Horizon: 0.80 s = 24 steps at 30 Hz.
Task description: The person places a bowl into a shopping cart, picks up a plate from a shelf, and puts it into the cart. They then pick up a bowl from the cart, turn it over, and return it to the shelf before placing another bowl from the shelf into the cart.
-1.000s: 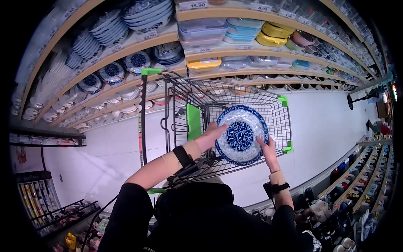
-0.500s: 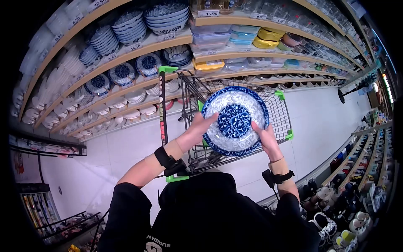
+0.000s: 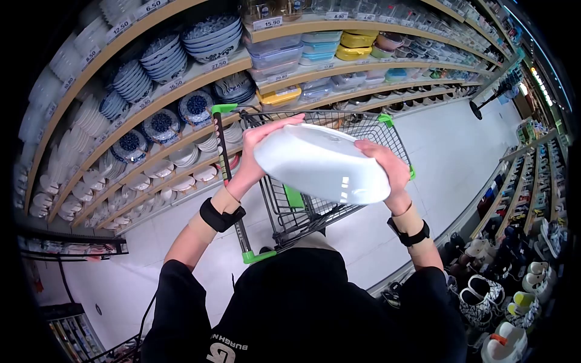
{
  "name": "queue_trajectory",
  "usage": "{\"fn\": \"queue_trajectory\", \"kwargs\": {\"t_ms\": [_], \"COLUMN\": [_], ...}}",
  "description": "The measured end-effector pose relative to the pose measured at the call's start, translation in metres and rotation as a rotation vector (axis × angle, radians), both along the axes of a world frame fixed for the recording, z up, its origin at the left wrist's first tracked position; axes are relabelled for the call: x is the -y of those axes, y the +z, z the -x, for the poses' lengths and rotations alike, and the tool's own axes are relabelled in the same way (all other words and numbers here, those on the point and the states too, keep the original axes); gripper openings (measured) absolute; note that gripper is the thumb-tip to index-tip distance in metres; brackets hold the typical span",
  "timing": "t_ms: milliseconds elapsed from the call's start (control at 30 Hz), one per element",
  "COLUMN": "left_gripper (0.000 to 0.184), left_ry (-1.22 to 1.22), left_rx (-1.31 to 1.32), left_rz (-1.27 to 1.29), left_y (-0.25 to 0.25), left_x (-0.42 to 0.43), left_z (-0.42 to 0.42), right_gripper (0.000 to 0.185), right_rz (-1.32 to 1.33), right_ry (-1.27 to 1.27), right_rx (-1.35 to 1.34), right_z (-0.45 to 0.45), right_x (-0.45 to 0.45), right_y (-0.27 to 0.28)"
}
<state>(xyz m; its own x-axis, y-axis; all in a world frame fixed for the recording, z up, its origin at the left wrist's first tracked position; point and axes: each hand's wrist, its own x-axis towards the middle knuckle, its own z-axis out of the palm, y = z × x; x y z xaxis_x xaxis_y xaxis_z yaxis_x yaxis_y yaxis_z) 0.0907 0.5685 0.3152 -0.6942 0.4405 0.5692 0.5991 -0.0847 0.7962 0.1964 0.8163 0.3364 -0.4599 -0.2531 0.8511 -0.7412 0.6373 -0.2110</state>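
A large plate (image 3: 321, 166) is held up between my two hands above the shopping cart, tilted so that its plain white underside faces me. Its patterned face is hidden. My left hand (image 3: 257, 145) grips the rim at the left, with fingers along the upper edge. On the right, my right hand (image 3: 387, 166) is closed round the other side of the rim. Below and behind the plate is the wire cart (image 3: 363, 124) with green corners; a green panel (image 3: 293, 196) shows under the plate.
Shelves ahead hold stacked blue-and-white bowls (image 3: 212, 36), patterned plates (image 3: 161, 126), plastic containers (image 3: 275, 57) and glasses. Shoes (image 3: 481, 293) stand on a rack at the lower right. A black stand (image 3: 484, 106) is at the far right. The cart handle (image 3: 227, 145) lies left of the plate.
Both hands have turned the plate from its blue patterned face to its white underside and brought it nearer. My left hand has moved up along the rim. The view has shifted slightly.
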Motion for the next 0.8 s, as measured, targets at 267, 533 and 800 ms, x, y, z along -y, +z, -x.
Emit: {"fn": "queue_trajectory", "kwargs": {"t_ms": [267, 533, 800], "left_gripper": [0.037, 0.031, 0.031], "left_ry": [0.260, 0.325, 0.349], "left_rx": [-0.495, -0.473, -0.527], "left_rz": [0.098, 0.025, 0.001], "left_y": [0.033, 0.039, 0.048], "left_x": [-0.059, -0.121, -0.145], "left_z": [0.008, 0.015, 0.018], "right_gripper": [0.025, 0.026, 0.026], "right_rz": [-0.436, -0.514, -0.546], "right_ry": [0.069, 0.097, 0.122], "right_rx": [-0.233, -0.264, -0.272], "right_z": [0.011, 0.029, 0.036], "right_x": [-0.075, -0.140, -0.166], "right_y": [0.041, 0.053, 0.060]}}
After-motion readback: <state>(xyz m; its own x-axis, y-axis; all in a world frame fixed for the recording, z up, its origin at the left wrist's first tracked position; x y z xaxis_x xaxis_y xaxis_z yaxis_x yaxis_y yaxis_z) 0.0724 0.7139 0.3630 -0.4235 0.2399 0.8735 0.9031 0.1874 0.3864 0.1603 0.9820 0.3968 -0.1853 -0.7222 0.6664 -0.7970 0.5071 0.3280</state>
